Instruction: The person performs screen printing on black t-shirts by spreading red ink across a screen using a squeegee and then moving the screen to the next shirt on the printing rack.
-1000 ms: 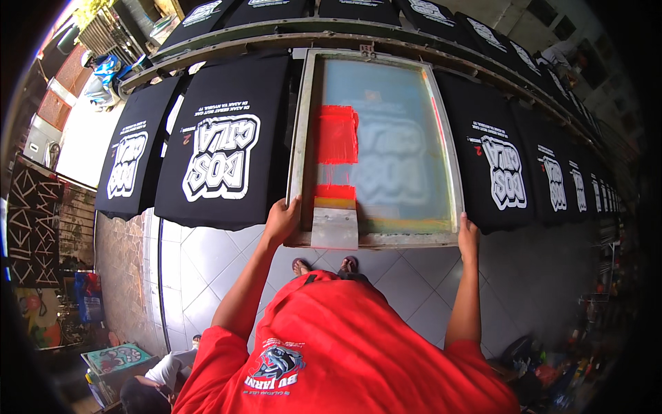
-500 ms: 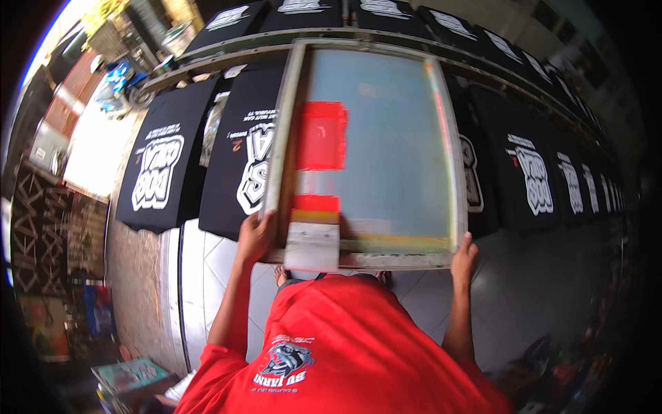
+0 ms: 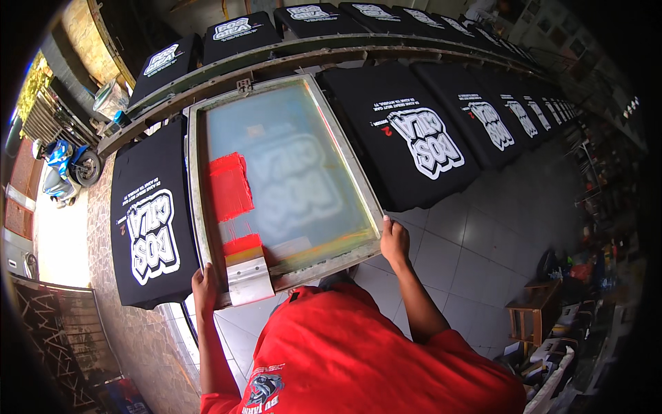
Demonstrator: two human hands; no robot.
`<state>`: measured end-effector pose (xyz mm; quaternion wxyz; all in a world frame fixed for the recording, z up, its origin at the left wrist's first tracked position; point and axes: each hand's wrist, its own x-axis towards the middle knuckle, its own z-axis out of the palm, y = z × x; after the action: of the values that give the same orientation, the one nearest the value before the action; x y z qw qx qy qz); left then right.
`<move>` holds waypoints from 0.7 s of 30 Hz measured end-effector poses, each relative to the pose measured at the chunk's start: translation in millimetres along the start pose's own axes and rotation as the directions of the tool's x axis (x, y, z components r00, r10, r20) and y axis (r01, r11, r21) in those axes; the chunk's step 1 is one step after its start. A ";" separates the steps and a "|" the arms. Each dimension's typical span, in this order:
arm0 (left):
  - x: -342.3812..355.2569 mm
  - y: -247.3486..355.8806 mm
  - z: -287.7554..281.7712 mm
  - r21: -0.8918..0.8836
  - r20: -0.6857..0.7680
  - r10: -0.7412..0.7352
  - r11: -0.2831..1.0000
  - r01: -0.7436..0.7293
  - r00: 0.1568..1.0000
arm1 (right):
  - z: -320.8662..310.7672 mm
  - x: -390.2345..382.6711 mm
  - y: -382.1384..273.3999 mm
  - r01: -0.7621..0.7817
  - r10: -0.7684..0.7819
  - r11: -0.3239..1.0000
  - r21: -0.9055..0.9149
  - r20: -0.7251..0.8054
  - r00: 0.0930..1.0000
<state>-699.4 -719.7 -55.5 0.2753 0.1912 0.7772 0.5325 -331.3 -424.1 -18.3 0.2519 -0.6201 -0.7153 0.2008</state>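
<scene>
Your left hand [image 3: 205,290] gripped the screen [image 3: 310,228] by its near left corner, and your right hand [image 3: 395,241] gripped it at the near right; both thumbs showed, but the fingers under the frame were hidden. The screen was over a black shirt [image 3: 296,183], whose white print showed blurred through the mesh, between the left shirt [image 3: 148,207] and the right shirt [image 3: 407,127]. Its far edge was by the rail [image 3: 162,114]; whether mesh and cloth touched, I could not tell. The squeegee [image 3: 248,274] rested inside at the near left, its handle overhanging the near edge, in neither hand, with red ink [image 3: 227,186] beyond it. You seemed to be at the step of positioning the screen. The next move seemed to call for squaring it to the print, both hands level, without jolting the squeegee loose.
</scene>
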 end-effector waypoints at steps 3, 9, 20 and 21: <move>6.5 -2.7 1.1 -0.023 0.016 0.000 1.000 0.001 1.000 | 2.7 2.5 0.0 0.014 -0.015 1.000 -0.019 -0.033 0.999; 15.4 -3.3 5.5 -0.040 0.023 0.023 0.999 -0.022 0.999 | -2.0 7.4 -13.0 0.016 -0.018 0.999 -0.047 -0.045 0.999; 15.2 -1.6 10.5 -0.024 0.016 -0.006 1.000 0.007 1.000 | -0.2 16.0 -7.8 -0.010 0.009 0.998 -0.055 -0.024 1.000; 15.8 -2.1 10.2 -0.022 0.018 -0.010 1.000 0.010 1.000 | 0.1 16.0 -7.9 -0.005 0.004 0.999 -0.047 -0.032 0.999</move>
<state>-705.3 -703.7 -63.8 0.2871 0.1891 0.7697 0.5379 -339.2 -409.5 -11.9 0.2480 -0.6306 -0.7144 0.1746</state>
